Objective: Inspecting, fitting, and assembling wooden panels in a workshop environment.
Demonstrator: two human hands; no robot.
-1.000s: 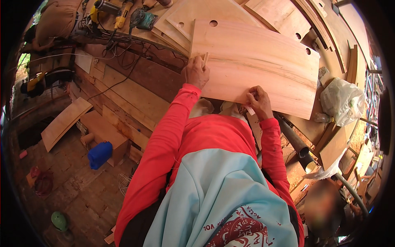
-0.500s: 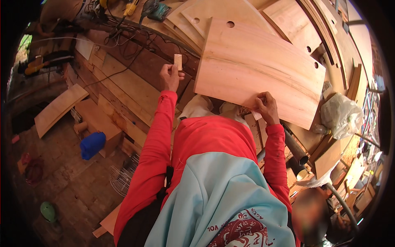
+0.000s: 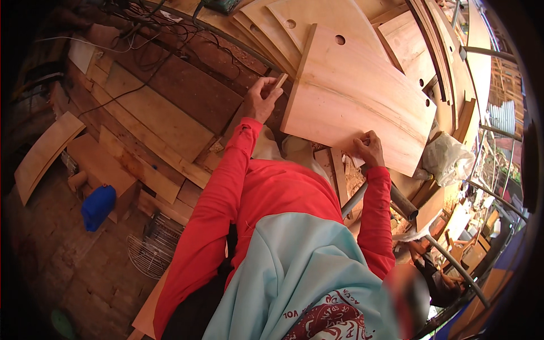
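While most of the ground at the far left is bare reddish brick, a blue plastic jug [image 3: 97, 206] stands on it well to the left of the large pale plywood panel [image 3: 362, 99], with a curved strip of light wood [image 3: 42, 153] lying above the jug and a white wire fan guard [image 3: 150, 255] lying just to its right. Between the jug and the panel, dark and pale planks [image 3: 164, 113] form a rough bench top, and black cables [image 3: 130, 42] trail across its upper part. At the panel's left edge, the left hand [image 3: 260, 102] is closed around a small wooden block [image 3: 277, 84], pinching it between thumb and fingers just beside the panel. More cut boards with round holes [image 3: 317, 22] are stacked behind the panel. The right hand [image 3: 368, 148] grips the panel's near edge, fingers curled over it. Below that hand a grey metal pipe [image 3: 391, 195] slants away. To the panel's right sits a crumpled whitish plastic bag [image 3: 450, 158], its contents not visible.
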